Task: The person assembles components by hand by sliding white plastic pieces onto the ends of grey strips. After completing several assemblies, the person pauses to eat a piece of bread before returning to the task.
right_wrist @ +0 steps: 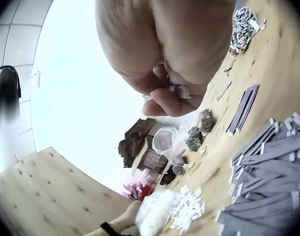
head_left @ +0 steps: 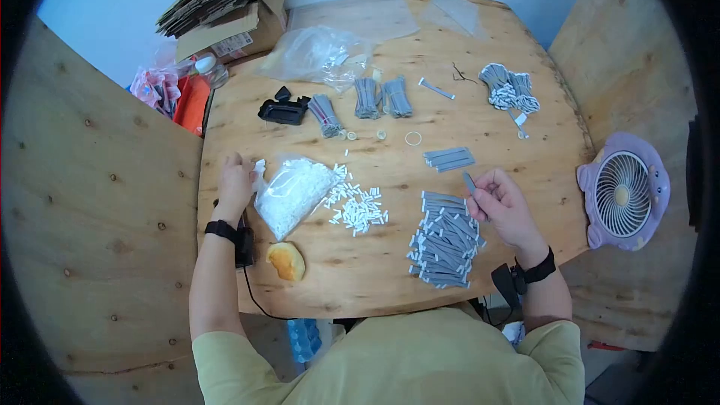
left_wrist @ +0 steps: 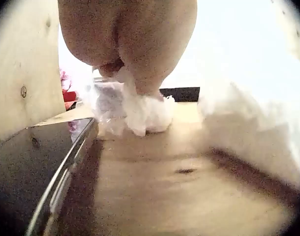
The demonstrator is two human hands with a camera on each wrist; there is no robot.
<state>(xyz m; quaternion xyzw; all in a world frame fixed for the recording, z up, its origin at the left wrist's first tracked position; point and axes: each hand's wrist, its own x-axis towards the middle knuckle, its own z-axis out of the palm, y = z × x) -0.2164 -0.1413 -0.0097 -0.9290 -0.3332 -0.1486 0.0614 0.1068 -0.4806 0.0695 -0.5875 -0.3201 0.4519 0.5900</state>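
At the left of the table my left hand pinches a crumpled, thin white sheet, like tissue or plastic film; its fingertips are partly hidden. Close beside that hand stands a clear bag of small white tubes. More loose white tubes lie to the bag's right. My right hand holds a flat grey strip between thumb and fingers, above the table. Just below and left of it spreads a pile of grey strips with white ends. A few aligned grey strips lie beyond that hand.
Bundled grey strips and a black tray stand farther back. A bread roll sits near the front edge. At the right is a purple fan; a cardboard box fills the back left. A glossy black device lies by the left wrist.
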